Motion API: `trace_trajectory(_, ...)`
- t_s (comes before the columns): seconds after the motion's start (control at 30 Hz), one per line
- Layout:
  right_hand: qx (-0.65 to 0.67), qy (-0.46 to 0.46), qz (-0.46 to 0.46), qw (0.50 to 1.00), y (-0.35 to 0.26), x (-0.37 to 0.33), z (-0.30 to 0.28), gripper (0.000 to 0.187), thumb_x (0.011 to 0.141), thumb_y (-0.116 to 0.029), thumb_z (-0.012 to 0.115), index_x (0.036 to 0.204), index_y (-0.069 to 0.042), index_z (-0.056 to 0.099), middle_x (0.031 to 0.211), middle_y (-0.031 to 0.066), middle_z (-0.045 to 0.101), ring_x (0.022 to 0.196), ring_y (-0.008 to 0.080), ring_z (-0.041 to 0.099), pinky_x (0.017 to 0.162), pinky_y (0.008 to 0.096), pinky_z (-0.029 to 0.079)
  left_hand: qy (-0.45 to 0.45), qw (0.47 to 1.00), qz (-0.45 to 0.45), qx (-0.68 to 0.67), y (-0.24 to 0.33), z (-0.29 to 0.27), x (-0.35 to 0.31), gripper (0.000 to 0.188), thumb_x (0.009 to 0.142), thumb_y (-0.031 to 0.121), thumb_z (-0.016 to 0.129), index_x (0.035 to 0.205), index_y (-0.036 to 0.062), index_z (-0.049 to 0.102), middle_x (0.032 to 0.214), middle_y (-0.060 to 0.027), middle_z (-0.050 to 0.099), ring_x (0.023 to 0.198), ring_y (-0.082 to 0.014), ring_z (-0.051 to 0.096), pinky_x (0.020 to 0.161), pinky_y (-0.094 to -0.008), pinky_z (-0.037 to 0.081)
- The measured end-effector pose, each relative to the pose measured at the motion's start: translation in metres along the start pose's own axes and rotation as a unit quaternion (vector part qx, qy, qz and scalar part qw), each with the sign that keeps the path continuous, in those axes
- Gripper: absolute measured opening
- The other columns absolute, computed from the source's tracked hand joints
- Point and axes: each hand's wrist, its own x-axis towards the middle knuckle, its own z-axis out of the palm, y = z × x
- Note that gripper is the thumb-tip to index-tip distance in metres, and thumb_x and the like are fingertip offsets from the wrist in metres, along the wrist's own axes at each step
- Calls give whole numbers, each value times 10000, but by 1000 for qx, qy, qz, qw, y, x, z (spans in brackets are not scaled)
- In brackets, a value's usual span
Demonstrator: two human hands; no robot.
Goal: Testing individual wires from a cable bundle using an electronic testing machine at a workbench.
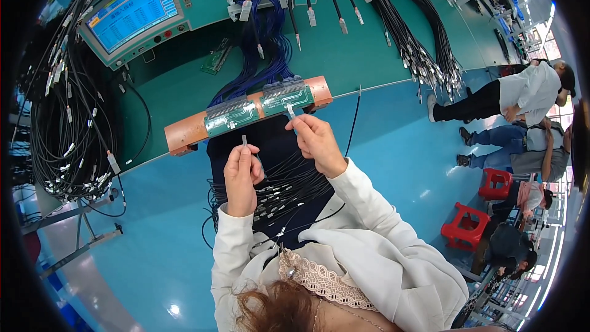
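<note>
A copper-coloured block (pixel 187 130) lies along the bench's front edge, carrying a left green circuit board (pixel 228 119) and a right green circuit board (pixel 284 99). My right hand (pixel 318 144) pinches a cable connector (pixel 291 110) against the right board's front socket; whether it is fully seated cannot be made out. My left hand (pixel 241 175) holds another cable connector (pixel 244 140) upright between thumb and fingers, just below the left board's socket and apart from it. A bundle of black cables (pixel 283 200) with pale ends lies across my lap.
A tester with a blue screen (pixel 132 12) stands at the back left. Dark blue wires (pixel 264 49) run from it to the boards. Black cables hang at left (pixel 67 129) and lie at right (pixel 430 31). A loose green board (pixel 216 56) rests behind. People and red stools (pixel 465 226) are far right.
</note>
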Motion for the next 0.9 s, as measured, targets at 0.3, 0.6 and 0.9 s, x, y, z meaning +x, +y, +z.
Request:
trace_trajectory(0.3,-5,-7,14,1000,0,1,-3,194,957,-184,487,899,-24,580,516,-84,334,407,-3,238,364,193,150,5,1000,0,-6,-2,-1,2,194,996,189,391,951,42,509,600,25,385,483,-37,291,439,-196,246)
trace_trajectory(0.6,34,-3,10,999,4,2,3,210,965,-203,478,904,-23,568,503,-63,353,396,9,248,362,195,160,11,1000,8,-24,-3,-6,3,184,994,192,401,963,48,512,608,23,392,492,-39,300,445,-195,254)
trace_trajectory(0.9,20,7,-5,1000,3,3,9,214,962,-208,475,897,-18,550,486,-29,388,383,27,269,355,198,184,22,998,37,-42,-3,-5,9,209,995,230,411,970,47,507,618,10,432,511,-41,355,457,-188,277)
